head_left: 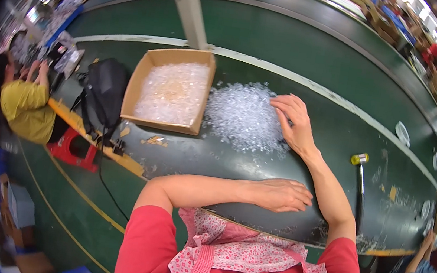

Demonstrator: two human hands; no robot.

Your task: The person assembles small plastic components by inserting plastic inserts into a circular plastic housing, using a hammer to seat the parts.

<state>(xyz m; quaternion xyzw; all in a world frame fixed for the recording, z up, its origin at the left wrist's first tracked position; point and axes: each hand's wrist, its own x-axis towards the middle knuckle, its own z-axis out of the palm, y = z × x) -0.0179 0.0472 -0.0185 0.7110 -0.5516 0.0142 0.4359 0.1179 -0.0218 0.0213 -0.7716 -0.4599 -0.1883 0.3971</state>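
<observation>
Clock directions taken from the pile, 12 = away from the wearer.

Dark green tabletop (215, 163): crossed at 12 by a pale strip (271, 65), scuffed and littered at 4. Metal post (187, 10) seen at 11.

Cardboard box (132, 90): open-topped, set right beside the pile at 9. Spread inside with boxed pieces (153, 87), clear to whitish with a pinkish cast, tinted tan near the middle. Black bag (107, 87) placed just past the box, also at 9.

Pile (242, 117): heaped loose on the tabletop, between the box and the right hand (297, 125). Made up of many tiny, glossy, see-through pieces, bluish-white in bulk; thinned toward the rim. Exact shape of single pieces can't be made out, too small.

Hammer (359, 178): laid at 4, well apart from the pile; yellow head, shiny shaft, black grip.

Right hand: placed at 3, at the pile's edge. Fingers lightly curved, unclenched, thumb held apart; no grasp seen.

Left hand (279, 195): held palm down at 5, clear of the pile. Fingers loosely bent, not clenched; underside hidden, so can't tell if anything is gripped.

Tan scraps (155, 141): scattered at 8, near the box.

Stray pieces (219, 83): strewn around the pile's rim.
</observation>
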